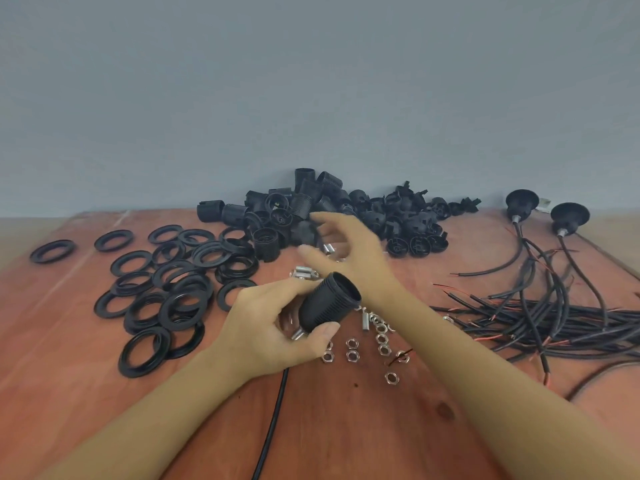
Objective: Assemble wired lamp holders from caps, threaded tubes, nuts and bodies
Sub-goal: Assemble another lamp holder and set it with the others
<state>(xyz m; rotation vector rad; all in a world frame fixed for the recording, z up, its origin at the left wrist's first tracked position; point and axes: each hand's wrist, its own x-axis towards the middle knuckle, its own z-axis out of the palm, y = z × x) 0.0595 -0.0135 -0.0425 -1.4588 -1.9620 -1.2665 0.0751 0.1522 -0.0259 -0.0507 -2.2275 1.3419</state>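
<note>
Head view: on a reddish-brown wooden tabletop (346, 427), the left hand (266, 327) grips a black threaded plastic lamp holder body (327, 304), thumb and fingers clamped around its ribbed barrel, the open mouth tilted up and to the right; a black cable (273, 420) runs from below this hand toward the near edge. The right hand (346, 247) hovers above the table beyond the held body, fingers spread apart and empty, its outline blurred, so whether it touches the parts beneath cannot be told. Behind it, against the grey wall (311, 81), lies a heap of black plastic bodies and caps (346, 213). To the left is a spread of flat black plastic rings (166, 289), many overlapping. Near the hands lie scattered silver hex nuts (367, 344) and short silver threaded tubes (304, 273). At the right, a bundle of black cables with red-tipped wires (540, 320) lies beside two assembled wired lamp holders (543, 213).
</note>
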